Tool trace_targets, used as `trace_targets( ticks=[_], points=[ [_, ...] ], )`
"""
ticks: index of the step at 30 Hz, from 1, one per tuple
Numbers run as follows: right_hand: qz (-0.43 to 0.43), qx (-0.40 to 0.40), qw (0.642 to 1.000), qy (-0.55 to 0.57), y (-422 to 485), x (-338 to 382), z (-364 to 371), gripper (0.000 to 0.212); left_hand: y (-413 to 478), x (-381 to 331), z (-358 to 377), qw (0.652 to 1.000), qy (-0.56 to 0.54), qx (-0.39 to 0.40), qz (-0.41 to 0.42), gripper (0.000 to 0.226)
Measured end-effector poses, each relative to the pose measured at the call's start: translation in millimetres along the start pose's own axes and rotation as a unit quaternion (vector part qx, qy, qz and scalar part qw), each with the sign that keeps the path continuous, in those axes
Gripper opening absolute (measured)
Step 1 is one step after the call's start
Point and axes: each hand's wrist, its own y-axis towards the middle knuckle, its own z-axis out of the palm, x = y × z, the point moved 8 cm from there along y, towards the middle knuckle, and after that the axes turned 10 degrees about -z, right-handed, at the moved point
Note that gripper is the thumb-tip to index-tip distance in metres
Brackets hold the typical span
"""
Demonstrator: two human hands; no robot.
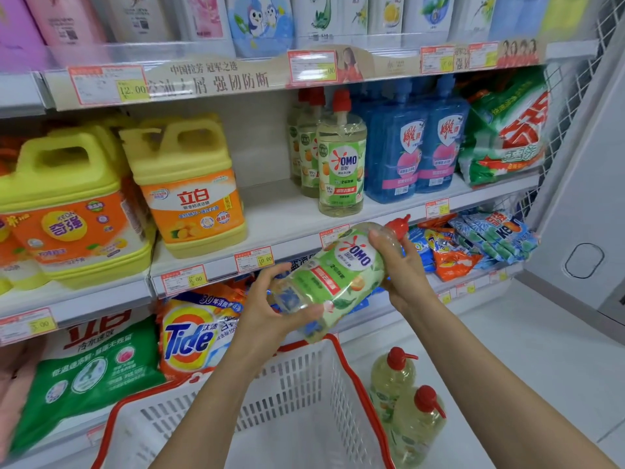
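Note:
I hold a clear OMO dish-soap bottle point(334, 275) with a green label and red cap, tilted on its side above a white basket point(297, 397) with a red rim. My left hand point(270, 306) grips its base from below. My right hand point(395, 265) grips the neck end near the cap. More OMO bottles point(341, 160) stand upright on the middle shelf just behind.
Yellow detergent jugs point(189, 187) stand on the shelf at left, blue bottles point(412, 143) and green powder bags at right. Tide bags point(196, 336) lie on the lower shelf. Two red-capped bottles point(406, 397) stand on the floor right of the basket. A white wall panel closes the right side.

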Motion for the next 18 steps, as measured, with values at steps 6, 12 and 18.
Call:
trace_targets(
  ticks=[6,12,18],
  points=[
    [0.016,-0.043,0.999,0.028,4.6,-3.2,-15.4,0.074,-2.5,-13.2,12.3,0.993,-0.003,0.104,0.053,0.062],
    [0.055,0.026,0.996,0.059,-3.5,-10.9,-1.4,0.080,0.0,-23.3,9.9,0.996,-0.011,0.044,0.080,0.049],
    [0.098,0.080,0.989,0.070,-12.1,-22.8,13.0,0.063,-0.8,-24.1,5.2,0.997,-0.053,0.033,0.047,0.046]
  ],
)
